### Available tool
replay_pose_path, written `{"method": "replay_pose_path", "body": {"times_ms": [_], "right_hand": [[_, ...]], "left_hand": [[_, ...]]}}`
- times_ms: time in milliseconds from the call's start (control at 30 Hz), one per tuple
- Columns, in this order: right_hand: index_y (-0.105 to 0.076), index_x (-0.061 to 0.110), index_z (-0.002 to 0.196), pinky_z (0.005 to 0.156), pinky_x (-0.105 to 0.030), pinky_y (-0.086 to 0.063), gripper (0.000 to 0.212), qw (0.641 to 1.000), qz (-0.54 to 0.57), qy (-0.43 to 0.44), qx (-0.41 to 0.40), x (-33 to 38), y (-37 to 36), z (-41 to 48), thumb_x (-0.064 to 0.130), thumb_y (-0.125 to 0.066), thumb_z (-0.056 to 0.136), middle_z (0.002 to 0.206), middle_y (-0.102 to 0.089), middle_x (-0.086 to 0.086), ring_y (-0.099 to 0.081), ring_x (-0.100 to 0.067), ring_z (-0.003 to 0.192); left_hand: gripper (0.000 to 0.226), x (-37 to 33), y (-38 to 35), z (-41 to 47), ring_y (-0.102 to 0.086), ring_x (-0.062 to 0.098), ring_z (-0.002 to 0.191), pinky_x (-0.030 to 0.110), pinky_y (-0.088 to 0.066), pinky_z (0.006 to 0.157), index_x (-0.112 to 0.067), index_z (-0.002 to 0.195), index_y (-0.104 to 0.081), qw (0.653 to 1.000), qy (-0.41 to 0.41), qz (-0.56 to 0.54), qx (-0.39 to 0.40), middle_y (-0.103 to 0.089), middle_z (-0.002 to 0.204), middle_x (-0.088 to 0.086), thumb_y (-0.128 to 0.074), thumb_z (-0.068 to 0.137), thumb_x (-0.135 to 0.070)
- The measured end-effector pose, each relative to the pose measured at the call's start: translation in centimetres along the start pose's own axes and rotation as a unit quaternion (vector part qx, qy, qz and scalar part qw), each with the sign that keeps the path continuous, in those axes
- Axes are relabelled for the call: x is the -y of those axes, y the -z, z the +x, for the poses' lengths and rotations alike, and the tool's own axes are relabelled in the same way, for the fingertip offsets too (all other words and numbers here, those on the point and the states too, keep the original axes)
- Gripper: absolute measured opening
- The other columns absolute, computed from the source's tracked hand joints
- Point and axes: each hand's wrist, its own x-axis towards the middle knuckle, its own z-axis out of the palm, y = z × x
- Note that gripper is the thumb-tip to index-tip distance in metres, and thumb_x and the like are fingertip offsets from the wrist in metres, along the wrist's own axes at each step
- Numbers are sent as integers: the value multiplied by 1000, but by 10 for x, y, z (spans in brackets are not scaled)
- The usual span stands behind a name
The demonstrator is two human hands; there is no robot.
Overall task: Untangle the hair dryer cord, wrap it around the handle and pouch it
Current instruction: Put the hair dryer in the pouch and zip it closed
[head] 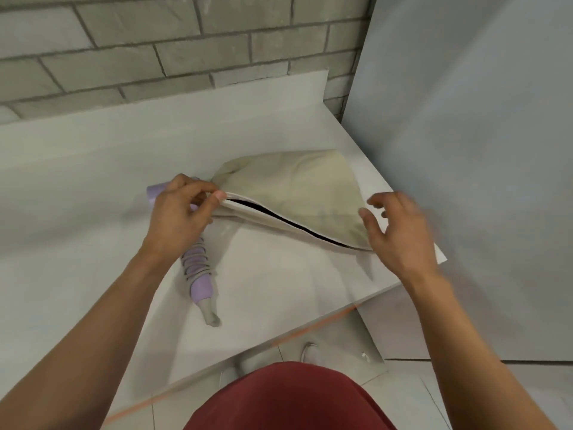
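A lilac hair dryer (pixel 198 274) lies on the white table (pixel 77 181), its grey cord (pixel 197 262) wound in several turns around the handle. Its barrel end shows behind my left hand (pixel 179 218). A beige cloth pouch (pixel 294 187) is lifted off the table to the right of the dryer, with a dark slit of an opening along its lower edge. My left hand pinches the pouch's left corner between thumb and fingers. My right hand (pixel 397 234) hovers at the pouch's right end with spread, relaxed fingers, holding nothing; it is blurred.
A grey brick wall (pixel 155 48) runs along the back of the table. A pale flat panel (pixel 480 150) stands upright at the right. The table's front right corner (pixel 440 260) is close to my right hand. Tiled floor shows below.
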Motion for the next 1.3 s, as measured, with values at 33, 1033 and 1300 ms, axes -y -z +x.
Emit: {"method": "replay_pose_path", "body": {"times_ms": [33, 1033, 1300], "right_hand": [[-68, 17, 113, 81, -38, -54, 14, 997, 36, 69, 7, 16, -6, 0, 27, -65, 103, 111, -69, 3, -65, -20, 99], [-81, 25, 102, 87, -14, -43, 38, 971, 166, 57, 162, 29, -52, 39, -7, -59, 98, 106, -56, 3, -59, -7, 88], [-63, 23, 132, 80, -38, -50, 53, 998, 24, 21, 54, 47, -56, 58, -4, -43, 91, 122, -56, -5, -62, -34, 99]], "left_hand": [[8, -2, -3, 0, -69, 9, 80, 33, -63, 78, -26, 101, -77, 1000, 6, -9, 2, -59, 100, -2, -71, 97, -30], [30, -29, -4, 28, -49, 23, 84, 40, -37, 75, -37, 94, -54, 916, 235, -283, 162, -53, 94, 6, -74, 78, -20], [39, -24, -7, 24, -50, 8, 77, 7, -38, 73, -30, 105, -71, 984, -27, 46, 170, -45, 96, -7, -76, 79, -2]]}}
